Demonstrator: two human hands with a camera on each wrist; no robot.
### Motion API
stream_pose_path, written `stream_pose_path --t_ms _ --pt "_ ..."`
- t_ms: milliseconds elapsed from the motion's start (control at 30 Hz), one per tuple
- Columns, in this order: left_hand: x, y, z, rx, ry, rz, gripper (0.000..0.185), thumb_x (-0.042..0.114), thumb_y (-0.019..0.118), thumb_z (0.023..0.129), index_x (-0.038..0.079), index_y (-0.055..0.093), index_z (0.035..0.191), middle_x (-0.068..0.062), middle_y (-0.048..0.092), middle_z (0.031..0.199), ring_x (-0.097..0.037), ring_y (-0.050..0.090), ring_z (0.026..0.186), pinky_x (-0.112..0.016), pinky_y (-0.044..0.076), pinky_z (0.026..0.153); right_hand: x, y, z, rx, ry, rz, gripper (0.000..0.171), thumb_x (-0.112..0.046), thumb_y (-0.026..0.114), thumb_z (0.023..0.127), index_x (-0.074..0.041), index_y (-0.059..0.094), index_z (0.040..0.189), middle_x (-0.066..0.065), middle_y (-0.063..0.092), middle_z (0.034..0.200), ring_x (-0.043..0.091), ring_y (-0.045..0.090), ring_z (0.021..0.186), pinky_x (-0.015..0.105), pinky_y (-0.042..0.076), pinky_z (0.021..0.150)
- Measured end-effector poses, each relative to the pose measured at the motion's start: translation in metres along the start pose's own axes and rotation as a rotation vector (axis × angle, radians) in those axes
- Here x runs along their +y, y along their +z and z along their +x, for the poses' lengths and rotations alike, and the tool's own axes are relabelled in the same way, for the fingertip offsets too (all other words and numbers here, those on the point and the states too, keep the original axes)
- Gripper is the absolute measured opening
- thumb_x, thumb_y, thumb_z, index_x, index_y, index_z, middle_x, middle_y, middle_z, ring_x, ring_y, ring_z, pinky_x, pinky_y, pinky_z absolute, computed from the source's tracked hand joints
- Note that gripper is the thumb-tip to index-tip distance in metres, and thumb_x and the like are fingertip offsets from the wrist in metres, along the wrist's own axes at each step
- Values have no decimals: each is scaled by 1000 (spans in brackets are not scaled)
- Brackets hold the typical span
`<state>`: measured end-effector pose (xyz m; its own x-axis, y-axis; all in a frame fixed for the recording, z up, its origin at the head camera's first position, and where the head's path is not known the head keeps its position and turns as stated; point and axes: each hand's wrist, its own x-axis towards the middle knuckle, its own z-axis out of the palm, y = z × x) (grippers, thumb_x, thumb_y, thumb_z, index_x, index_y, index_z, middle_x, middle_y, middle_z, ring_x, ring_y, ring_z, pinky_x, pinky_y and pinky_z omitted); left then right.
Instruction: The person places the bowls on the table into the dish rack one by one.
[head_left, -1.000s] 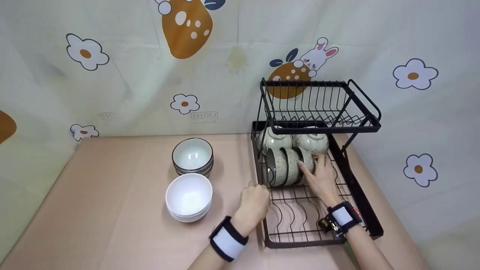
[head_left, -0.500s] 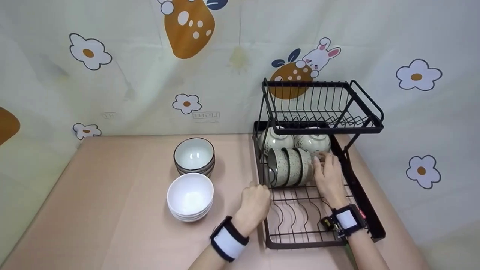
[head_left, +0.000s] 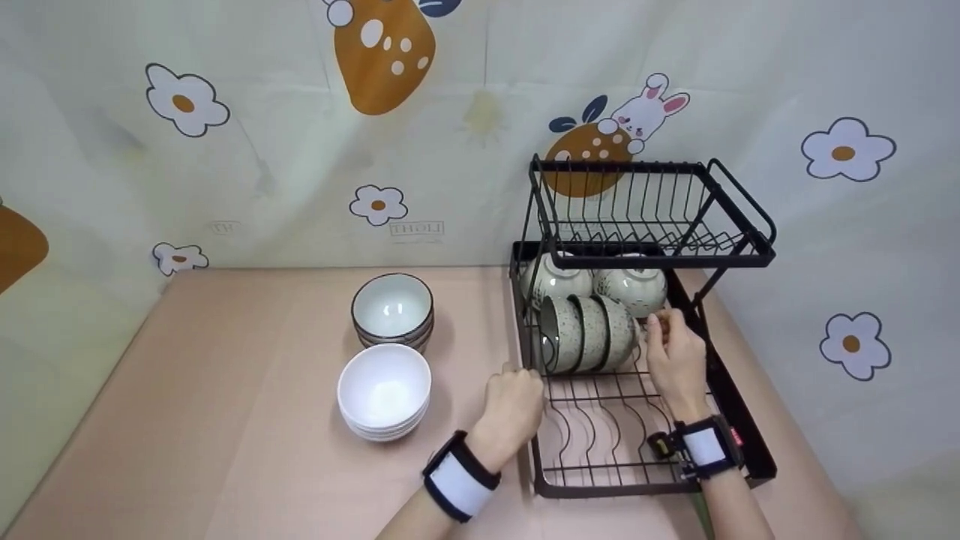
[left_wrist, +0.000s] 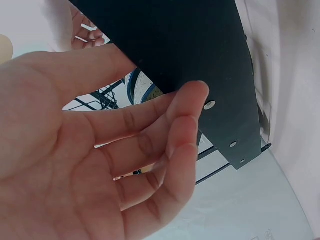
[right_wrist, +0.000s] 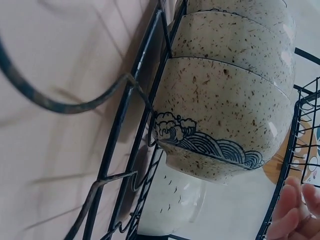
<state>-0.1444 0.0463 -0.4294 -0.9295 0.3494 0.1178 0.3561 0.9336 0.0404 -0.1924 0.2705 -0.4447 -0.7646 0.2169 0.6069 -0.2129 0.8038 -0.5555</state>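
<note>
Speckled bowls (head_left: 589, 343), three of them, stand on edge in a row in the lower tier of the black rack (head_left: 739, 450), with two more bowls lying behind them under the upper basket (head_left: 739, 251). My right hand (head_left: 675, 356) sits just right of the row, apart from the last bowl; fingers (right_wrist: 292, 212) loosely curled, holding nothing as far as I can see. In the right wrist view that last bowl, with its blue wave pattern, leans against the wires, fingertips off to its side with a gap between. My left hand (head_left: 514, 401) is at the rack's left rim; in the left wrist view the fingers (left_wrist: 185, 125) are relaxed and slightly bent against the dark side panel, thumb over the top, more a steadying touch than a grip. White bowls (head_left: 384, 394) and dark-rimmed bowls (head_left: 392, 309) are stacked on the tabletop (head_left: 225, 390), left of the rack. To do this well, I'd judge: keep the left hand bracing the rack so it doesn't slide, check the row sits seated between wires and isn't tipping right, and clear the upper basket's frame when lifting the right hand. Risk is the end bowl rolling off its slot if bumped.
</note>
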Motion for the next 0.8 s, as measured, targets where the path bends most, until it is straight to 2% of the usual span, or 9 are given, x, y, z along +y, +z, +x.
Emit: stream_pose_path --t_ms 200,333,467,567,667,800 --pt "0 -1 -1 -3 -5 5 21 26 72 81 7 69 90 -4 69 79 -19 61 74 -28 52 58 2 1 -1 41 -68 -25 12 -9 56 92 0 60 85 8 60 59 10 47 51 23 37 50" --pt "-3 -7 -3 -10 -59 10 22 25 74 78 8 68 92 -4 70 83 -19 59 76 -29 52 59 2 2 -1 43 -101 -27 12 -9 57 92 -1 60 83 5 56 56 8 41 48 24 34 47" --pt "-11 -18 -7 39 -190 110 24 16 76 73 8 67 93 -5 69 82 -16 57 73 -26 49 58 2 3 -1 42 -126 -33 11 -8 58 90 -2 60 81 4 54 54 7 39 46 23 33 45" --pt "-20 -27 -10 98 -324 139 17 12 69 78 6 64 93 -8 68 83 -18 59 73 -27 49 59 2 3 -1 36 -133 -32 11 -8 58 90 -3 59 80 3 53 53 7 38 46 23 32 45" --pt "-30 -33 -12 133 -434 94 9 8 58 85 4 62 92 -12 67 86 -22 60 77 -30 50 62 2 2 -1 30 -128 -27 11 -8 58 90 -3 59 80 3 53 53 6 38 45 23 33 45" --pt "-42 -37 -13 130 -511 43 10 4 54 85 1 63 90 -16 67 89 -25 58 80 -33 50 63 3 2 -1 26 -119 -28 11 -8 58 89 -4 59 79 2 52 52 6 38 45 24 32 45"
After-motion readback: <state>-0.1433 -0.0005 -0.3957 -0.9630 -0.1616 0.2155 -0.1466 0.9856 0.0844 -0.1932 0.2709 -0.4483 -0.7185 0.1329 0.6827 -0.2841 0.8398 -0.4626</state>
